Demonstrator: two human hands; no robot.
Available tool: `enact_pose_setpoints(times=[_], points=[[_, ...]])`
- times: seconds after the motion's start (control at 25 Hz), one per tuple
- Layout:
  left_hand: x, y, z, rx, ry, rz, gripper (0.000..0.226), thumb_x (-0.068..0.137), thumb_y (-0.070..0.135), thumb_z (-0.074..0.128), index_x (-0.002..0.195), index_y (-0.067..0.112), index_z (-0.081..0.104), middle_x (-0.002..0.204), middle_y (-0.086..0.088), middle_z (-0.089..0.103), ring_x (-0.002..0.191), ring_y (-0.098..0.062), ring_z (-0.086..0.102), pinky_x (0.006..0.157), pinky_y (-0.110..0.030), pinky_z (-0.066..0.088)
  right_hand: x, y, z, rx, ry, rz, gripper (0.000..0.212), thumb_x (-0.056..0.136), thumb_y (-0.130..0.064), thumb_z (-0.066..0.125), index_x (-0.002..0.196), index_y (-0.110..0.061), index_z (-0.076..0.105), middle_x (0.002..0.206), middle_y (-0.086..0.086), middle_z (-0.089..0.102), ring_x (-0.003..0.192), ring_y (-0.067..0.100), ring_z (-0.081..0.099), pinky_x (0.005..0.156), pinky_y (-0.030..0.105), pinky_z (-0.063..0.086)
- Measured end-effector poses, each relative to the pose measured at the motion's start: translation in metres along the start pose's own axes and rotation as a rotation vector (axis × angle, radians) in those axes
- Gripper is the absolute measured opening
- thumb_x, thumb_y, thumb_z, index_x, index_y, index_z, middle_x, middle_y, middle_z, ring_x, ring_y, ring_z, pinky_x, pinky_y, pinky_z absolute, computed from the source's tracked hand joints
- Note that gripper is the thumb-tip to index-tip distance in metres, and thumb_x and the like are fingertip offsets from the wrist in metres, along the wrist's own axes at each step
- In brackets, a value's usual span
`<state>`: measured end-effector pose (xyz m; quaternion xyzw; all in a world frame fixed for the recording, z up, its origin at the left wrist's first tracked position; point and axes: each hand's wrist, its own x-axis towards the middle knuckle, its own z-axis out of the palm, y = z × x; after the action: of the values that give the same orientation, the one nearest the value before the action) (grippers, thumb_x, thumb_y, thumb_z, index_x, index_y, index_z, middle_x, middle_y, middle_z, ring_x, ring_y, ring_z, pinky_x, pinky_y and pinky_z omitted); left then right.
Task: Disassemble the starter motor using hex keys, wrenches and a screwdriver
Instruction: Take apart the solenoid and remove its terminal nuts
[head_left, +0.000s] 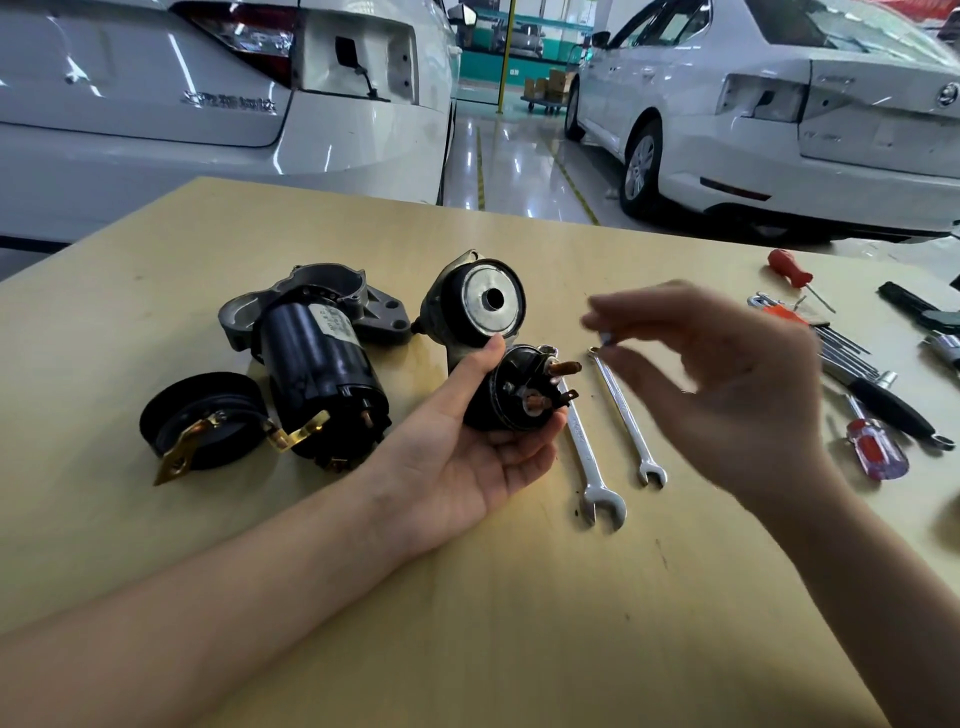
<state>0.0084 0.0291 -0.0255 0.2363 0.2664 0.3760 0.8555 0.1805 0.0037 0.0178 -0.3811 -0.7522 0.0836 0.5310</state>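
My left hand (483, 447) lies palm up on the wooden table and cups a black solenoid cap (519, 389) with copper terminals pointing right. My right hand (727, 384) hovers, blurred, to its right with a small silver part (605, 339) pinched between thumb and fingertips. The starter motor body (317, 369) with its grey aluminium housing lies at the left. A black end cover (200, 421) with a brass strap sits beside it. The solenoid body (478, 301) stands behind my left hand. Two combination wrenches (589, 457) (631, 421) lie between my hands.
At the right of the table (519, 623) lie a hex key set (841, 348), a red-handled screwdriver (789, 267), a red and clear screwdriver (872, 447) and a black-handled tool (888, 400). Two white cars are parked beyond the table's far edge.
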Motion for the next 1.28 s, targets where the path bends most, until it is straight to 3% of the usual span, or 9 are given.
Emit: enact_pose_setpoints(times=[0.16,0.28,0.44,0.52,0.6,0.76,0.96,1.12,1.28], points=[[0.002,-0.001,0.0,-0.013,0.0,-0.001,0.051,0.065,0.042,0.071,0.104,0.01,0.066,0.089,-0.012,0.07,0.071,-0.02,0.068,0.064,-0.028,0.057,0.01,0.011,-0.02,-0.037,0.24,0.26,0.032,0.076,0.003,0.074,0.098,-0.019,0.067,0.088,-0.002,0.071,0.079,0.006,0.068,0.076,0.016,0.052],[0.002,-0.001,0.0,-0.009,0.004,0.0,0.05,0.066,0.042,0.071,0.103,0.009,0.067,0.088,-0.014,0.07,0.07,-0.02,0.068,0.064,-0.028,0.058,0.008,0.028,-0.027,-0.371,0.043,0.498,0.022,0.073,-0.003,0.078,0.088,-0.019,0.072,0.074,-0.005,0.069,0.065,0.006,0.065,0.064,0.01,0.049],[0.002,0.0,0.0,0.001,-0.008,0.009,0.058,0.063,0.042,0.071,0.111,0.01,0.064,0.089,-0.015,0.069,0.069,-0.02,0.068,0.061,-0.028,0.057,0.001,0.043,-0.025,-0.587,-0.358,0.695,0.016,0.076,-0.003,0.072,0.086,-0.015,0.073,0.076,0.0,0.069,0.077,0.017,0.066,0.072,0.03,0.054],[0.002,0.0,0.0,-0.006,-0.008,0.01,0.058,0.063,0.042,0.071,0.111,0.01,0.064,0.089,-0.015,0.069,0.068,-0.02,0.068,0.061,-0.028,0.057,0.001,0.043,-0.026,-0.624,-0.412,0.699,0.016,0.078,-0.01,0.071,0.091,-0.02,0.073,0.084,-0.002,0.069,0.084,0.016,0.063,0.075,0.032,0.052],[0.002,-0.001,-0.001,-0.006,-0.005,0.016,0.053,0.065,0.042,0.07,0.106,0.009,0.066,0.09,-0.015,0.069,0.069,-0.02,0.068,0.061,-0.029,0.057,0.003,0.038,-0.027,-0.531,-0.379,0.63,0.027,0.078,-0.008,0.069,0.096,-0.029,0.068,0.097,-0.005,0.067,0.091,0.012,0.061,0.079,0.034,0.05],[0.003,-0.003,0.0,0.002,0.011,0.028,0.049,0.071,0.045,0.066,0.104,0.009,0.068,0.089,-0.013,0.07,0.071,-0.02,0.069,0.064,-0.028,0.058,0.003,0.011,-0.012,0.07,-0.459,0.519,0.049,0.071,-0.011,0.075,0.112,-0.032,0.063,0.108,-0.009,0.068,0.099,0.008,0.064,0.086,0.026,0.051],[0.002,-0.002,-0.001,-0.045,-0.016,0.044,0.053,0.084,0.048,0.059,0.115,0.006,0.064,0.102,-0.013,0.069,0.085,-0.025,0.069,0.073,-0.031,0.059,-0.013,0.001,0.024,-0.148,-0.233,0.36,0.056,0.056,-0.054,0.081,0.105,-0.034,0.063,0.089,-0.021,0.068,0.085,-0.001,0.064,0.077,0.019,0.049],[0.003,-0.001,-0.004,-0.02,-0.059,-0.015,0.077,0.092,0.067,0.028,0.132,0.006,0.055,0.128,-0.017,0.061,0.121,-0.027,0.057,0.094,-0.04,0.051,-0.016,0.004,0.037,-0.176,-0.093,0.402,0.052,0.056,-0.053,0.08,0.1,-0.032,0.062,0.084,-0.02,0.068,0.08,-0.002,0.065,0.075,0.022,0.052],[0.007,-0.003,-0.007,0.001,-0.073,-0.024,0.077,0.092,0.066,0.027,0.126,0.004,0.058,0.118,-0.019,0.067,0.104,-0.026,0.068,0.081,-0.037,0.055,-0.011,0.008,0.038,-0.034,0.036,0.517,0.037,0.053,-0.039,0.083,0.085,-0.029,0.068,0.073,-0.012,0.071,0.07,-0.001,0.068,0.067,0.018,0.054]])
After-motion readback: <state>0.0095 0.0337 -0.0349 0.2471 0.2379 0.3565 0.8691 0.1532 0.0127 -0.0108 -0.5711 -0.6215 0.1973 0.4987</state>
